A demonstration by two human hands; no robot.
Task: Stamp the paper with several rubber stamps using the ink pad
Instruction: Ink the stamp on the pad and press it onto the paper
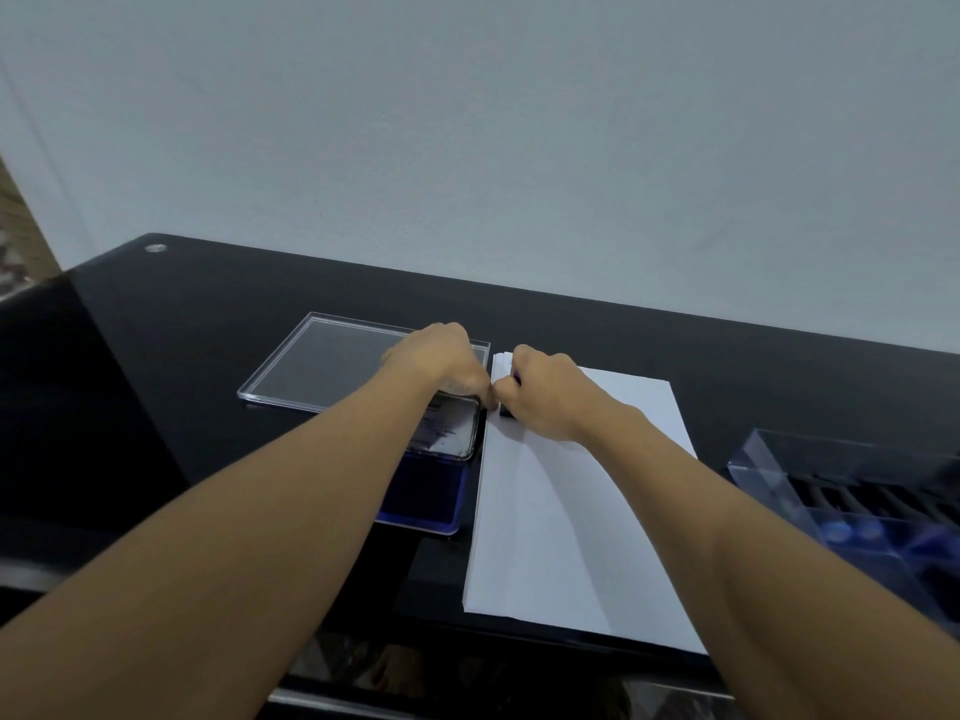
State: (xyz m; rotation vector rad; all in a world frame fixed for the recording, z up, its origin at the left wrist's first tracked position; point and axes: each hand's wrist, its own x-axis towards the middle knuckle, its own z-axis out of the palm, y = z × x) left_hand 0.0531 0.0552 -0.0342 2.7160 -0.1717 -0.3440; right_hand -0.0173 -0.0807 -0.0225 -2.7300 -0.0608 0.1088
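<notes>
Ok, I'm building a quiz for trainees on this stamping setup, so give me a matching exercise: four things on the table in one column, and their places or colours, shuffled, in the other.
Things
1. clear lid
2. ink pad
3. paper
4. clear slotted box

Descriptions
A. white, under the right hand
B. at the right edge of the view
C. blue, just left of the paper
D. flat on the table, beyond the ink pad

Pairs: 1-D, 2-C, 3-A, 4-B
</notes>
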